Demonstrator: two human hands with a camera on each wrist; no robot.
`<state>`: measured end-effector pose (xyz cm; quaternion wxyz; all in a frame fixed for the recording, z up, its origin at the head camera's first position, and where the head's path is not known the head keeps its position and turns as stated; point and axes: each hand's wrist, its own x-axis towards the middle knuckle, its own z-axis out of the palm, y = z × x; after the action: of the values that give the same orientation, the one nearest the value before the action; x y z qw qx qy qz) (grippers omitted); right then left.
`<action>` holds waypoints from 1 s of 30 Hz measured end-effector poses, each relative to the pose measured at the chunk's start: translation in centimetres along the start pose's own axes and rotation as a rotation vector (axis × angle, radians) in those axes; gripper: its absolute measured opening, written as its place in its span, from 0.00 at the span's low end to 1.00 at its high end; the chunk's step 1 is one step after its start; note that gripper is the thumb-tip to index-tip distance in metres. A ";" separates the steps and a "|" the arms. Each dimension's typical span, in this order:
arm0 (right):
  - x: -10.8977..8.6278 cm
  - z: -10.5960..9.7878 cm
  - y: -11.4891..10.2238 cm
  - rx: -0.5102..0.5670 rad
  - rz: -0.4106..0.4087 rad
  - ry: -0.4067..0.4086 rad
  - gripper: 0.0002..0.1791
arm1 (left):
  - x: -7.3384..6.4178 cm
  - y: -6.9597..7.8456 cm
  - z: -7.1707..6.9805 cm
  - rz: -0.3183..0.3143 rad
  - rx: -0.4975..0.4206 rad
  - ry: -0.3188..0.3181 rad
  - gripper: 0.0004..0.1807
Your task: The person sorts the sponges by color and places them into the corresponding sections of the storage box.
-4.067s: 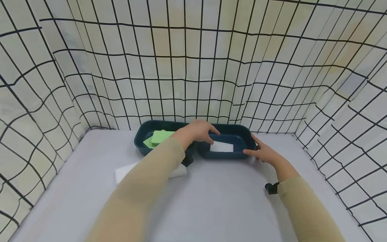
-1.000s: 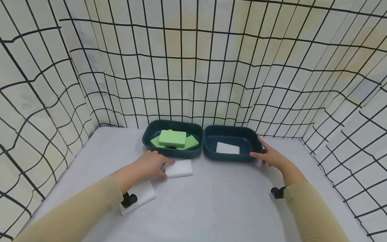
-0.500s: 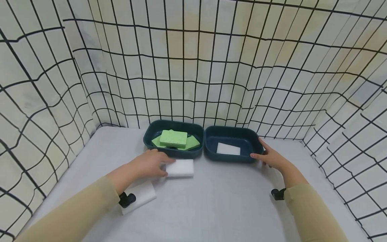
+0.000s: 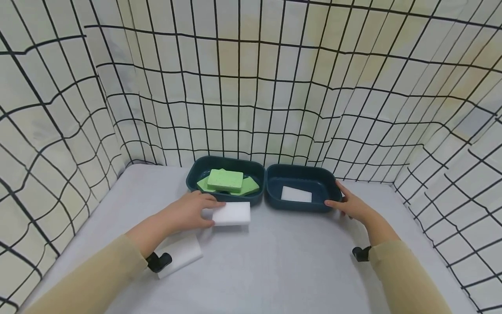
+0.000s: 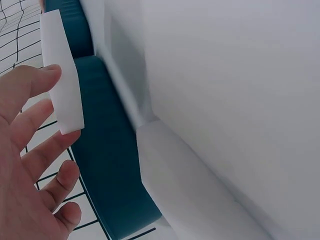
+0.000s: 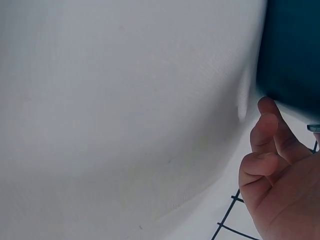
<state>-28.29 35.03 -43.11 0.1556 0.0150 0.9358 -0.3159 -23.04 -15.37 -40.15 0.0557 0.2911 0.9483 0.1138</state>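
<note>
My left hand (image 4: 191, 211) pinches a white rectangular sponge (image 4: 232, 213) by its left end, just in front of the left dark teal tray (image 4: 192, 172). A shadow shows beneath the sponge, which is off the table; the left wrist view has it between thumb and fingertips (image 5: 61, 107). Several green sponges (image 4: 225, 179) lie heaped in that tray. The right dark teal tray (image 4: 274, 174) has one flat white sponge (image 4: 296, 194) inside. My right hand (image 4: 352, 204) holds this tray's right end, thumb at the front rim, and a fingertip meets its outer wall in the right wrist view.
Another white sponge (image 4: 182, 254) lies on the white table (image 4: 274, 261), partly under my left wrist. Black netting (image 4: 251, 104) over pale cloth stands close behind the trays and along both sides. The trays stand side by side.
A second ago the left hand was at the white sponge on the table; now the sponge is up and nearer the left tray. Earlier this hand was over the right tray. The right hand stays put.
</note>
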 end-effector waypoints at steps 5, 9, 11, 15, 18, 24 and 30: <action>0.0 0.0 0.5 -0.002 0.002 0.005 0.60 | 0.0 0.2 -0.1 0.002 -0.018 0.015 0.31; 0.0 0.0 0.5 -0.002 0.004 0.011 0.59 | 0.1 0.1 0.0 0.020 -0.016 0.049 0.32; 0.1 -0.1 0.4 0.000 0.005 0.011 0.59 | 0.2 0.0 0.1 0.031 -0.013 0.070 0.32; 0.1 -0.2 0.2 0.002 0.006 0.003 0.59 | 0.6 0.0 0.1 0.051 -0.027 0.102 0.32; 0.2 -0.1 0.1 0.003 0.009 0.003 0.59 | 1.0 0.3 -0.2 0.066 -0.028 0.117 0.31; 0.5 -0.1 0.2 0.014 0.003 -0.008 0.60 | 2.3 2.0 -0.8 0.068 -0.031 0.146 0.30; 0.3 -0.2 0.3 0.030 -0.002 -0.009 0.60 | 5.1 4.4 -1.1 0.056 -0.037 0.141 0.30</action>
<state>-28.53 35.37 -43.27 0.1593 0.0149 0.9303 -0.3302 -25.08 -9.18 -38.18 -0.0091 0.3078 0.9391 0.1528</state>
